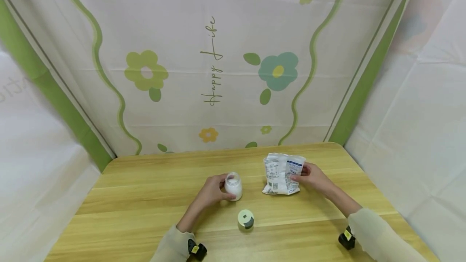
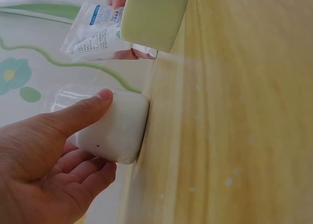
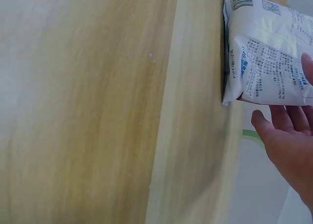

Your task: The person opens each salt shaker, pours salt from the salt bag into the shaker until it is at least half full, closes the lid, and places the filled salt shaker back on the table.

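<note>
My left hand [image 1: 210, 193] holds a small clear glass jar [image 1: 236, 190] upright on the table, thumb on one side and fingers on the other. White contents fill much of the open-mouthed jar, as the left wrist view also shows. To its right stands a white printed plastic bag [image 1: 278, 175], gripped at its right side by my right hand [image 1: 317, 180]. The thumb lies on the bag's front and the fingers go behind it. Nearer to me, between the hands, sits a pale green round lid-like piece [image 1: 244, 216] with a dark grey patch on top.
The wooden table [image 1: 145, 205] reaches back to a white curtain [image 1: 233, 19] with flowers and lettering. Similar fabric hangs at both sides. Small white specks [image 2: 229, 181] lie on the tabletop. Each wrist wears a black strap device [image 1: 197, 250].
</note>
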Demonstrator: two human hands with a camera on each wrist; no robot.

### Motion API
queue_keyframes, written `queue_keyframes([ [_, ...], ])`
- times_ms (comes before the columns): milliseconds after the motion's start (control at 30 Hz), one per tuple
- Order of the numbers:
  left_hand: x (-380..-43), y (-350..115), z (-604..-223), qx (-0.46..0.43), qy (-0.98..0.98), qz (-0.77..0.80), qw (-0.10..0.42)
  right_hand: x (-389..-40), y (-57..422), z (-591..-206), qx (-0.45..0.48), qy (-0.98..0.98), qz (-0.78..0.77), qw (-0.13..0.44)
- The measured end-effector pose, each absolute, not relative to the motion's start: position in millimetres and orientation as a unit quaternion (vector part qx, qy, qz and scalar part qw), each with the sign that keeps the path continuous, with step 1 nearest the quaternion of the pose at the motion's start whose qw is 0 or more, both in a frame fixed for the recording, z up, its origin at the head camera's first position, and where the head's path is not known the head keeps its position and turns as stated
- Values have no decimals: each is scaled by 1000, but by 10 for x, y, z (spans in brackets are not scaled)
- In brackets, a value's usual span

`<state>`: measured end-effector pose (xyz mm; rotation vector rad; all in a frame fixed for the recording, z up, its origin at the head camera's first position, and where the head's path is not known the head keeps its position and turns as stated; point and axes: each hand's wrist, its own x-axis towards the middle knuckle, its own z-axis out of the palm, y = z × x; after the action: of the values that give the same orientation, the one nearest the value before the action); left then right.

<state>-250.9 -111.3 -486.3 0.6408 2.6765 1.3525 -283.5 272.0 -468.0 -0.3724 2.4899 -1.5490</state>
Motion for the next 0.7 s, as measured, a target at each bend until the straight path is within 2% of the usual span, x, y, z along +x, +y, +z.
queue_keyframes([
  [300,-2507,-1107,-4888,211,869,446,37,-2659,2830,-4542,-121,807,-572,82],
  [700,-2541,-1130,-4881,219,873,434,34,-2214,2930,-4273,-110,787,-603,74],
])
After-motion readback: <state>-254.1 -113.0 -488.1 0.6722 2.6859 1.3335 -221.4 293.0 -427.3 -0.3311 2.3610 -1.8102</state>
